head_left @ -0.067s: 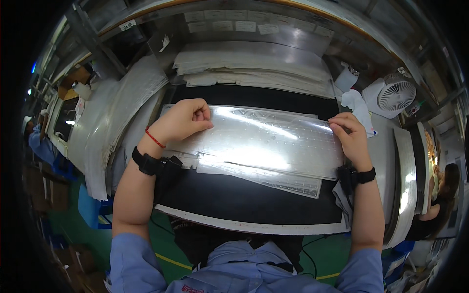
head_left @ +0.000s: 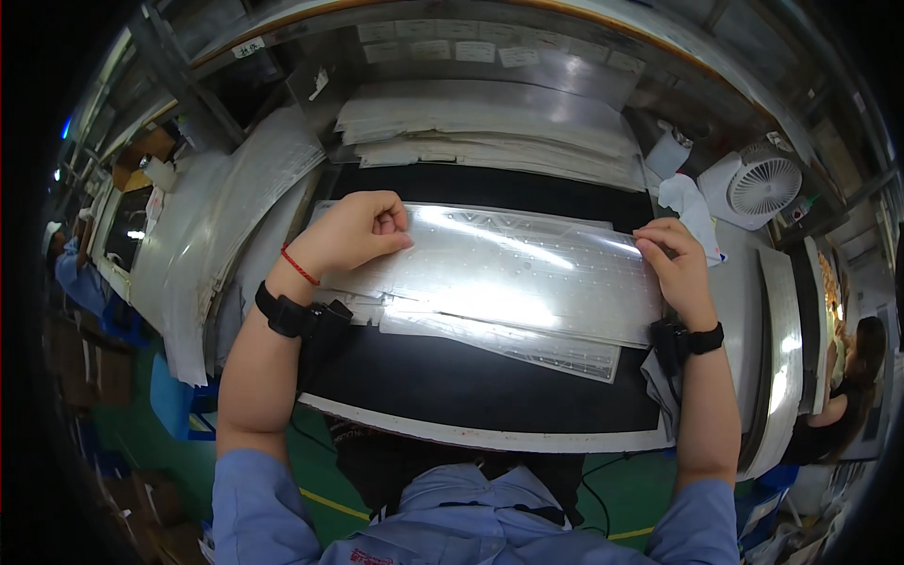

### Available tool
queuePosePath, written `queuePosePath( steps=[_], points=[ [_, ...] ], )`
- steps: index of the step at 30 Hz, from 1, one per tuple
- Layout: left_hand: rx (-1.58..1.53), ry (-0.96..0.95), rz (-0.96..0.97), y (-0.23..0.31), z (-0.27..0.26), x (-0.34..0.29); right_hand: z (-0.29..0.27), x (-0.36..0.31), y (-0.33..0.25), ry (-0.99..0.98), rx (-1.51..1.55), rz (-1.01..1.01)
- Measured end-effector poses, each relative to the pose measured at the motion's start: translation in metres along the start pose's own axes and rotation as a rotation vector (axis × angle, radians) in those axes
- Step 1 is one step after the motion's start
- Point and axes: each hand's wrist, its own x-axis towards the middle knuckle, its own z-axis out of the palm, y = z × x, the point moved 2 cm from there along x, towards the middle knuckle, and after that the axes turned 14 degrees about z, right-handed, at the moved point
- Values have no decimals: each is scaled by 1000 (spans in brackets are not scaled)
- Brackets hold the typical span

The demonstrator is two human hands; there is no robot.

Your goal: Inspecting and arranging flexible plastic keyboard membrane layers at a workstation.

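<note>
1. Sheet [head_left: 508,273], clear and shiny with rows of small dots, lies between my two hands, over the black work surface [head_left: 452,391]. Its long axis goes from left to right – the right end comes slightly closer to my body.

2. My left hand [head_left: 353,231] is over the left part of it, fingers curled inward and thumb bent near them. Whether they grip the film or only rest there, I cannot tell (the knuckles hide the contact).

3. My right hand [head_left: 683,268] is at the upper right corner. Here thumb and forefinger are closed together, with the edge of the sheet, it seems to me, pinched between.

4. So neither hand is clearly nearer: each is at one end, and the middle span has no finger on it. Under the near edge another dotted sheet [head_left: 579,363] shows, lying at a small angle.

5. About writing: pale paper labels [head_left: 473,51] are in two rows on the back panel – too small to read. One white tag [head_left: 248,47] on the shelf has dark characters, and my shirt has red lettering [head_left: 371,557], blurred.
</note>
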Motion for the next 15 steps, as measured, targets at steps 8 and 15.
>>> queuePosePath(
  steps=[8,15],
  points=[
    [-219,56,-130,-8,1,1,0,0,0,-10,17,19],
    [-68,14,-14,-6,3,0,0,0,0,-9,6,-3]
  ],
)
